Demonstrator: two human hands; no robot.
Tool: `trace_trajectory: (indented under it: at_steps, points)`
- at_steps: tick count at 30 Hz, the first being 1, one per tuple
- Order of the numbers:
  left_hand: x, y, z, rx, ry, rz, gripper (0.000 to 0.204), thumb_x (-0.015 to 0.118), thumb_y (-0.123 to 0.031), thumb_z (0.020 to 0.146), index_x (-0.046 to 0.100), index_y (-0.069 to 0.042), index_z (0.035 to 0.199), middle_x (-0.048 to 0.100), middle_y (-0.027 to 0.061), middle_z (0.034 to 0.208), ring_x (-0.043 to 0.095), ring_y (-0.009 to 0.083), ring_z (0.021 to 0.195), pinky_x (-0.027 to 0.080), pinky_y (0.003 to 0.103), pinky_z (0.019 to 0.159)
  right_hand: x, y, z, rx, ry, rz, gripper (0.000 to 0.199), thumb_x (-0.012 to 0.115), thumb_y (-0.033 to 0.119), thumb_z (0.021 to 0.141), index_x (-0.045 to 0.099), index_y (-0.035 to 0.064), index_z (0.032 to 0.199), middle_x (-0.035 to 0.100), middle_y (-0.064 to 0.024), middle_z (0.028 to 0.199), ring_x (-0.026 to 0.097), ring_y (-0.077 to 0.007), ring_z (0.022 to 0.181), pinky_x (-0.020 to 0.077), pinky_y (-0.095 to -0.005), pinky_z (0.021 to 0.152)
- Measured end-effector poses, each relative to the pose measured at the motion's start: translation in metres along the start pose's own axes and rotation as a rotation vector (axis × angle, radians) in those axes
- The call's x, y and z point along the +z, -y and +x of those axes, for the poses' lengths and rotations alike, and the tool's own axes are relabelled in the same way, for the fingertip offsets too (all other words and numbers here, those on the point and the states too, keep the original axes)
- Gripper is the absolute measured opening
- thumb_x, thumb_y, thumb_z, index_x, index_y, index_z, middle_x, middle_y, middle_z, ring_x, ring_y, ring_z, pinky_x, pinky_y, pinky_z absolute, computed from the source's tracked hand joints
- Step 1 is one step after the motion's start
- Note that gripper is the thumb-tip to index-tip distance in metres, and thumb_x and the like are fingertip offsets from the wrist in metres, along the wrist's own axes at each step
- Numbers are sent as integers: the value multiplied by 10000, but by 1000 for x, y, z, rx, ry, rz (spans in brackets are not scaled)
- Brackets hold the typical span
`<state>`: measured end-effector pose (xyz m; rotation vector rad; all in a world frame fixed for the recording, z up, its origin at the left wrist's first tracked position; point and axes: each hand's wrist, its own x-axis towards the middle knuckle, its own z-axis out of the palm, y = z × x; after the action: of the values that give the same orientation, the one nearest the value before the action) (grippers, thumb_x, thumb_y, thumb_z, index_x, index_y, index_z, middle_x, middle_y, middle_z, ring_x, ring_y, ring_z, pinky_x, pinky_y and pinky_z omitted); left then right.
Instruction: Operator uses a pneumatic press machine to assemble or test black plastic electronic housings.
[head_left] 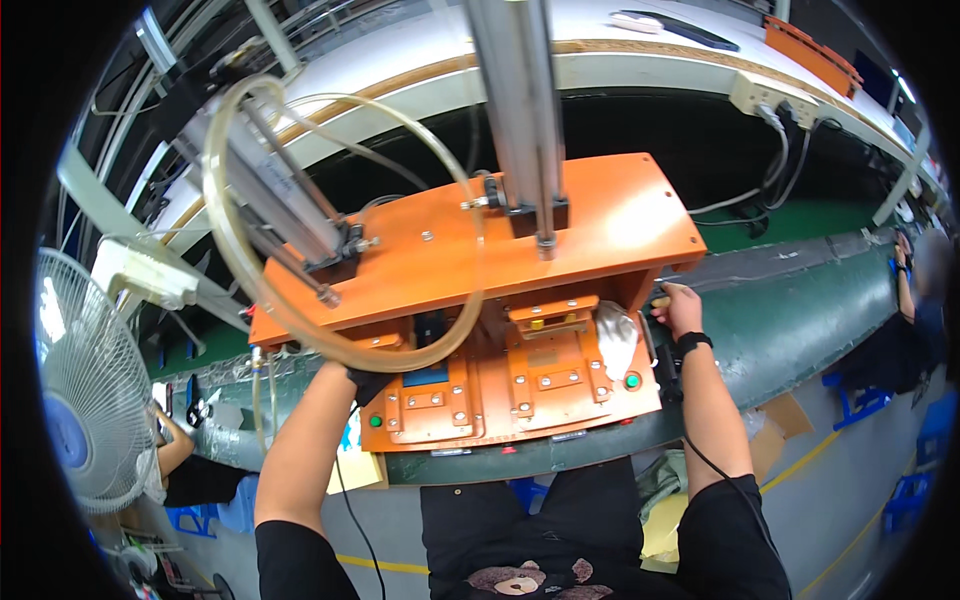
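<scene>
An orange two-station press (540, 400) stands on the green-topped bench in front of me. My left hand (346, 374) reaches to its left station, under the overhanging top plate (590, 225); the clear tube and the plate hide its fingers. A blue piece (427, 376) lies in that station. At the right end of the press is my right hand (682, 308), fingers curled closed beside the plate's edge. What they hold, if anything, is too small to make out. A white cloth (616, 340) hangs by the right station, above a green button (632, 381).
Two upright air cylinders (515, 100) rise from the press, with a looped clear tube (225, 210) in front. At left stands a fan (90, 390). A power strip (770, 98) is fixed to the shelf behind. Other people sit along the bench (820, 290) on both sides.
</scene>
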<state>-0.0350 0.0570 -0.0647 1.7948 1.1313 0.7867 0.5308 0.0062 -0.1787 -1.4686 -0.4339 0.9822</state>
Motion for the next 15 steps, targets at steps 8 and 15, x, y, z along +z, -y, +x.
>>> trace_trajectory:
  at_steps: [8,15]
  points:
    - [-23,2,-5,67,74,-75,355,614,-154,934,543,-97,1277,609,119,1251,601,245,1122,505,371,939,14,6,-3,21,5,8,218,588,179,942,569,-17,1036,654,-123,739,607,-161,471,476,-234,399]
    - [35,-104,-65,223,-37,577,353,682,-132,824,613,-13,1148,651,163,1075,620,332,1024,460,396,923,10,18,0,174,134,69,164,618,138,909,600,20,1022,642,-60,749,621,-152,542,545,-255,506]
